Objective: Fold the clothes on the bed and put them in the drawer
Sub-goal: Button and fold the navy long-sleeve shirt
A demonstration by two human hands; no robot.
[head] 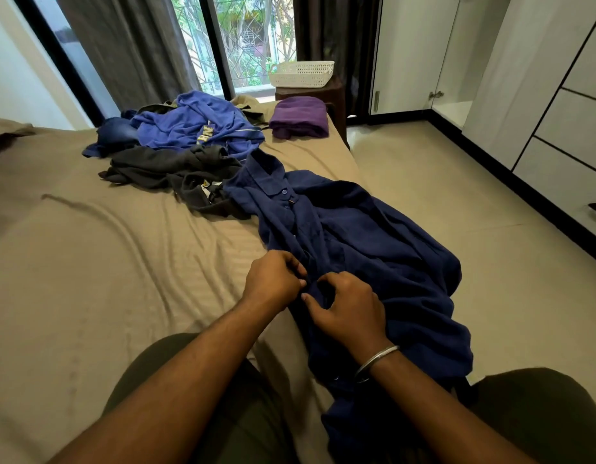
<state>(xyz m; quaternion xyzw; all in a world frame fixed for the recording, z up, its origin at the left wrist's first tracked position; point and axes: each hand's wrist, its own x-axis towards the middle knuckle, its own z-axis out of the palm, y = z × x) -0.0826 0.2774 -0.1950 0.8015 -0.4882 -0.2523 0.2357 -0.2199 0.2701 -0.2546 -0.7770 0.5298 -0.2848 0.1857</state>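
Both hands, left hand (273,279) and right hand (348,308), fingers curled, pinch the rumpled navy button-up shirt (350,229) at its placket, collar lying beyond the fingertips.

Only partial yellow letters "NH" show on the blue garment (193,127).

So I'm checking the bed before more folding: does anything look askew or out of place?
Yes. The navy shirt that both hands pinch hangs partly off the bed's right edge, so it could slide off. Beyond it, the unfolded pile lies heaped, while the purple garment is already folded.
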